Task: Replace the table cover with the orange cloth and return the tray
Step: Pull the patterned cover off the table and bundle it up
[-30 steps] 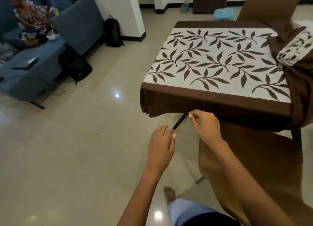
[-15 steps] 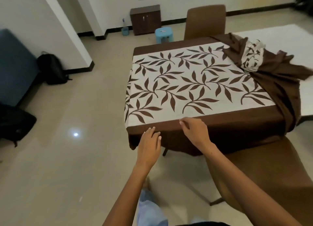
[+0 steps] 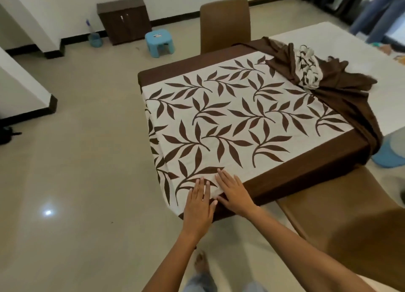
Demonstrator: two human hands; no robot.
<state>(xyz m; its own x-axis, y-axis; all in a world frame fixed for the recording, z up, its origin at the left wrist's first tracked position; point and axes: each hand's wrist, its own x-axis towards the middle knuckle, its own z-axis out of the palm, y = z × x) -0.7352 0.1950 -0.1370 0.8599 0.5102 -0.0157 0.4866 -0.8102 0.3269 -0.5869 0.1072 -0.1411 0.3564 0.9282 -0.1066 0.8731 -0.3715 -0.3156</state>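
Resting flat with fingers spread, left hand (image 3: 200, 206) and right hand (image 3: 235, 193) are lying on leaf-patterned table cover (image 3: 241, 121), near desk corner, pinching nothing.

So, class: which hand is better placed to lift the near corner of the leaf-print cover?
Probably the left hand: it lies flat on the cover right at the overhanging corner, while the right hand rests further in.

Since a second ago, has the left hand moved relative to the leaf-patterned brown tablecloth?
Yes. The left hand went from below the leaf-patterned brown tablecloth edge up onto its near corner.
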